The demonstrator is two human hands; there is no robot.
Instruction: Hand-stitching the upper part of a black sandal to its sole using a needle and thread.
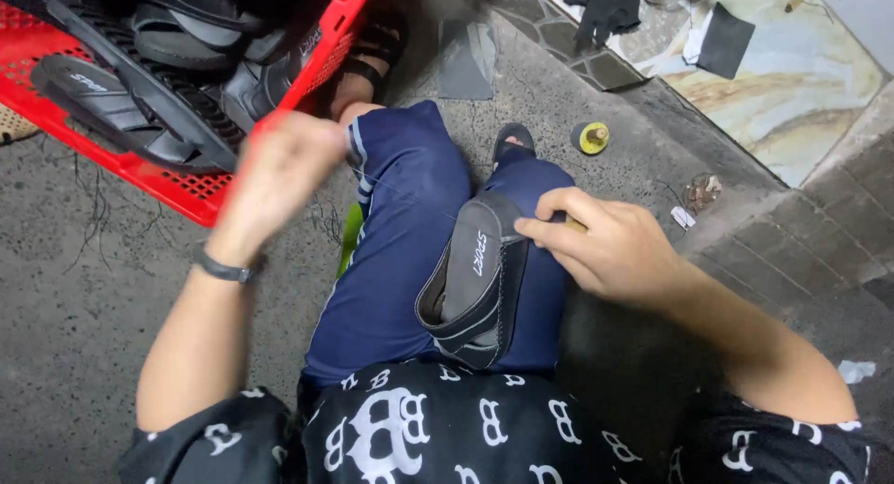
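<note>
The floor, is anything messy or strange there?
Yes. Loose dark threads lie scattered on the concrete floor beside the red crate, and crumpled scraps sit near the step.

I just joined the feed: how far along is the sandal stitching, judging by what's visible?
Done: stitches already run along one edge of the grey sandal lying on the person's knee. In hand: the right hand pins its toe end, while the blurred left hand is raised with a thread running to the sandal. Left: I cannot tell whether the sandals in the red crate are stitched.
</note>
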